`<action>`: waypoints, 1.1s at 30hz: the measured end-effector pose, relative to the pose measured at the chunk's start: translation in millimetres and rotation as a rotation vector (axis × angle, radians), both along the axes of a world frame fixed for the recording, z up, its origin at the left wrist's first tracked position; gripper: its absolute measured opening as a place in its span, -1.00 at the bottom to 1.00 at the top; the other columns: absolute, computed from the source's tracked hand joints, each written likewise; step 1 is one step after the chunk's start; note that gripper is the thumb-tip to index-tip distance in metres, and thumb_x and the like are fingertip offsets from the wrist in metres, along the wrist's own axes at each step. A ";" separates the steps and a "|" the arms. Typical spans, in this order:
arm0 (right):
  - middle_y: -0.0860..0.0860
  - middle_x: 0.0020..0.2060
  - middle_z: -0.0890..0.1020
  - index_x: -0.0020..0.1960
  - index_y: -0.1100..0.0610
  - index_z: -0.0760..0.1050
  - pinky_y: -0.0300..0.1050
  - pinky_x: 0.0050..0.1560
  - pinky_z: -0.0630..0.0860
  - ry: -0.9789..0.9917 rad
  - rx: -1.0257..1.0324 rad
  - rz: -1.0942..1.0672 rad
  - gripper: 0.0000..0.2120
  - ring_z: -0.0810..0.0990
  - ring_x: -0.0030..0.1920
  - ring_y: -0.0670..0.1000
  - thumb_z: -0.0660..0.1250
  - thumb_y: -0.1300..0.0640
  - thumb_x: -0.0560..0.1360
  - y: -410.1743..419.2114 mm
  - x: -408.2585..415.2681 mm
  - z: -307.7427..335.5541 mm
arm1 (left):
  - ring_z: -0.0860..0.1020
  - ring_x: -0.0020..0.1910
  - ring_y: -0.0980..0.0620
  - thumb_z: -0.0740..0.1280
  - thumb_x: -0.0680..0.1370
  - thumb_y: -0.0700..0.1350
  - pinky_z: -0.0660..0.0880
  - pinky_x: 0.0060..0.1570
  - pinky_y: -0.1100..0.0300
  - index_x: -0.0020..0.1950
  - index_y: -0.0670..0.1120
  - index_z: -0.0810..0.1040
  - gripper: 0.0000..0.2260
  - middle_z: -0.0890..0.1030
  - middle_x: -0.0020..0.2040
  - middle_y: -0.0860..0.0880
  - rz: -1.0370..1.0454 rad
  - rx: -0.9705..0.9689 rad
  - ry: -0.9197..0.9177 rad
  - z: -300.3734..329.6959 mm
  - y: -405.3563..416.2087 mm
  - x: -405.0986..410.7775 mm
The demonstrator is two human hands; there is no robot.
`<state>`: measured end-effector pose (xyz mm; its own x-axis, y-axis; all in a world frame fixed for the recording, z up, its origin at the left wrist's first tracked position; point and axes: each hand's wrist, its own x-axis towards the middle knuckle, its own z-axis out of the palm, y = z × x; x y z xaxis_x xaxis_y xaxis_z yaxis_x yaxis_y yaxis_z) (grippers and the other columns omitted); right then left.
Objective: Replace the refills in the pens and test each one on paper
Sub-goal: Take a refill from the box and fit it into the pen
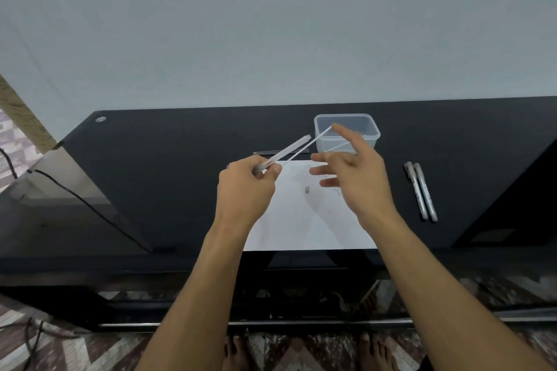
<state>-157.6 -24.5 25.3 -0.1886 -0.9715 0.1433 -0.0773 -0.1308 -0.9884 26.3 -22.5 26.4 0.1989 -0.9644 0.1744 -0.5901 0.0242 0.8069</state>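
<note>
My left hand (245,187) grips a silvery pen barrel (289,149) that points up and to the right. A thin white refill (304,147) runs from that hand's thumb up to the index fingertip of my right hand (355,178). The right hand hovers with its fingers spread and only that fingertip touches the refill's far end. Below both hands lies a white sheet of paper (301,226) with faint marks near its top right. A small grey pen piece (307,189) stands on it. Two silvery pens (420,190) lie side by side on the right.
A clear plastic tub (366,137) stands behind the right hand, with a thin stick inside. Several dark thin sticks (265,153) lie just beyond the paper. The black table (165,166) meets a pale wall, and a cable (90,205) hangs at its left end.
</note>
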 end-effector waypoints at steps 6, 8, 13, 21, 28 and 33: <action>-0.12 0.16 0.75 0.45 -0.18 0.56 -0.12 -0.12 0.73 0.241 -0.030 0.068 -0.57 0.78 -0.05 -0.14 0.26 0.22 0.71 4.7 8.1 -6.1 | 0.36 -0.47 0.07 0.39 0.59 0.03 0.35 -0.40 0.24 -0.35 0.01 0.49 -0.68 0.40 -0.49 0.04 0.000 0.012 -0.001 -1.0 -3.3 -0.6; -0.15 0.19 0.74 0.39 -0.10 0.63 -0.05 -0.05 0.75 0.321 -0.016 0.083 -0.62 0.77 -0.04 -0.18 0.25 0.24 0.71 5.0 12.1 -10.9 | 0.34 -0.48 0.07 0.39 0.58 0.04 0.35 -0.40 0.22 -0.33 -0.02 0.52 -0.70 0.39 -0.50 0.04 -0.020 0.008 -0.011 -1.0 -3.1 -2.0; -0.21 0.29 0.69 0.40 -0.15 0.61 0.05 0.17 0.71 0.432 0.007 0.077 -0.58 0.76 -0.04 -0.23 0.25 0.24 0.70 1.5 18.4 -17.9 | 0.36 -0.52 0.10 0.39 0.58 0.05 0.51 -0.16 0.05 -0.37 0.07 0.47 -0.67 0.37 -0.57 0.10 -0.036 0.017 -0.008 -3.4 -3.3 -1.7; -0.24 0.37 0.62 0.43 -0.10 0.57 -0.11 -0.38 0.60 0.426 0.091 -0.029 -0.51 0.78 -0.28 -0.11 0.21 0.31 0.64 -16.5 -5.6 -5.9 | 0.38 -0.46 0.11 0.32 0.62 0.05 0.34 -0.42 0.29 -0.11 0.02 0.62 -0.82 0.43 -0.44 0.07 -0.022 0.051 0.040 -4.4 -9.9 9.7; -0.14 0.39 0.63 0.46 -0.05 0.56 -0.07 -0.18 0.70 0.665 0.154 -0.134 -0.44 0.72 -0.47 0.02 0.24 0.32 0.53 -81.9 -35.5 13.3 | 0.39 -0.48 0.12 0.28 0.63 0.06 0.30 -0.44 0.33 0.03 -0.01 0.63 -0.80 0.44 -0.41 0.07 0.007 0.119 0.005 -12.7 -21.4 17.2; -0.04 0.32 0.67 0.40 -0.03 0.61 0.06 0.00 0.74 0.773 0.247 -0.145 -0.46 0.73 -0.39 0.06 0.28 0.31 0.49 -110.1 -46.3 13.4 | 0.38 -0.46 0.12 0.28 0.64 0.06 0.32 -0.43 0.31 -0.03 0.02 0.64 -0.81 0.42 -0.43 0.07 0.000 0.111 0.020 -11.7 -23.2 17.5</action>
